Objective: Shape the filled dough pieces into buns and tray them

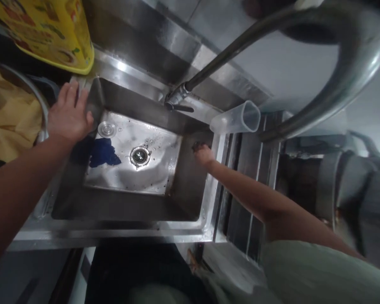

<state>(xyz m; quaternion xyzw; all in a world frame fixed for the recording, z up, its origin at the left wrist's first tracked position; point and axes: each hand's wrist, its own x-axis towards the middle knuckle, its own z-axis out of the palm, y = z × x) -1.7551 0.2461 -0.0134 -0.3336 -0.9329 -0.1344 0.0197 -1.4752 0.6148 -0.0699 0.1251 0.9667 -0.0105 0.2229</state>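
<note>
Sink [114, 233] with blue cloth [103, 153] inside

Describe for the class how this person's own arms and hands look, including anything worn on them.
The right arm comes out of a pale green sleeve. No sleeve shows on the left arm. The left hand and the right hand are bare, with no gloves, and no watch or ring can be seen.

Open room across the sink [114, 233] floor, between left hand [70, 114] and right hand [204, 154]; clear passage over the drain [139, 156]; low on the floor, a blue cloth [104, 153] just beside it; at the far rim, faucet [177, 96] and plastic cup [236, 118] in the way; above, the curved spout [345, 71].
</note>
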